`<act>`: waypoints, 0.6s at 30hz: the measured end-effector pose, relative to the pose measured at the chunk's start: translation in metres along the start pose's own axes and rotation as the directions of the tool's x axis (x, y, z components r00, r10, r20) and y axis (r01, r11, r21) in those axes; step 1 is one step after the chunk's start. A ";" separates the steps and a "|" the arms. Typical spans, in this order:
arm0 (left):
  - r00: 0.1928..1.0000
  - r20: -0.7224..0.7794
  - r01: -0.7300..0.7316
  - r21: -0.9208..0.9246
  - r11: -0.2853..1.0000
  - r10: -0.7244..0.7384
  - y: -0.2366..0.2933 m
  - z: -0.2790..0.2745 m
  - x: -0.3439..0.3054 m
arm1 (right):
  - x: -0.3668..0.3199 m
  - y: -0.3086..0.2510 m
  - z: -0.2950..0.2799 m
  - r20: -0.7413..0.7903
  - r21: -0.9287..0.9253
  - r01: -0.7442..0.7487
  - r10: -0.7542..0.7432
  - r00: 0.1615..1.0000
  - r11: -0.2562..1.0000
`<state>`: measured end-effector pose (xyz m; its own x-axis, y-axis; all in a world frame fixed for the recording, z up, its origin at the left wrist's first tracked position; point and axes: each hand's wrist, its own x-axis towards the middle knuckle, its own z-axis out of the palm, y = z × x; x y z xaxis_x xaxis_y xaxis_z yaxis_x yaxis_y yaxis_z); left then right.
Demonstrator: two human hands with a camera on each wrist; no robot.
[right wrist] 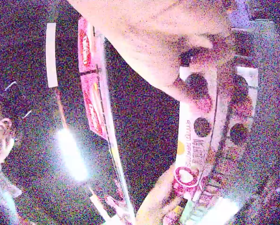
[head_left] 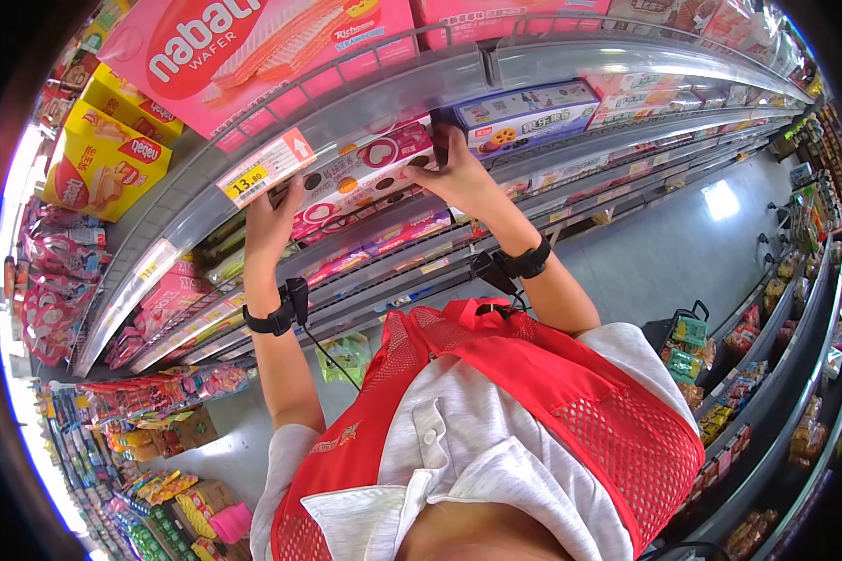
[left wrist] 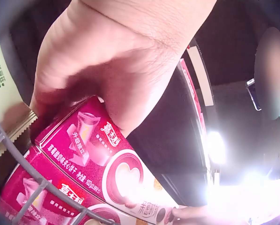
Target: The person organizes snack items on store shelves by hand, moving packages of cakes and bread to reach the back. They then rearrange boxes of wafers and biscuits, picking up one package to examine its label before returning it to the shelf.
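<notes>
On a shelf in the head view sits a long magenta and white biscuit box [head_left: 374, 154], on top of a similar lower box [left wrist: 41, 197]. My left hand [head_left: 269, 229] grips the upper box's left end; its thumb lies along one face, and the other fingers are partly hidden behind the end. At the opposite end, my right hand [head_left: 454, 178] holds the white part of the box [right wrist: 191, 140] between thumb and fingers. A blue and white biscuit box [head_left: 529, 117] stands just right of the right hand.
Above runs a shelf edge with a wire rail [head_left: 318, 84] and a price tag [head_left: 267, 168], bearing a big pink wafer box [head_left: 253, 56]. A pale green packet [left wrist: 8, 93] lies beside the left hand. Another person [right wrist: 1, 131] appears in the right wrist view.
</notes>
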<state>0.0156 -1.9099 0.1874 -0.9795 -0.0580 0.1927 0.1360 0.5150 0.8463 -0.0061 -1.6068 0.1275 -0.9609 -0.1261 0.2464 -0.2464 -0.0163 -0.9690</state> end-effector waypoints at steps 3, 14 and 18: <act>0.999 -0.040 -0.034 0.042 0.999 0.036 -0.001 0.002 -0.006 | -0.003 -0.008 -0.003 0.045 -0.164 -0.021 0.028 0.999 0.986; 0.988 -0.094 -0.074 0.388 0.919 0.119 0.009 0.001 -0.031 | -0.002 -0.020 -0.003 0.092 -0.132 0.015 -0.003 0.996 0.991; 0.970 -0.145 -0.132 0.363 0.922 0.196 0.008 0.009 -0.038 | -0.004 -0.024 -0.001 0.082 -0.175 0.054 -0.040 0.996 0.983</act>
<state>0.0528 -1.8956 0.1823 -0.9018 -0.0798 0.4247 0.2006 0.7932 0.5750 0.0031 -1.6047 0.1500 -0.9366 -0.2060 0.2833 -0.3164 0.1503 -0.9367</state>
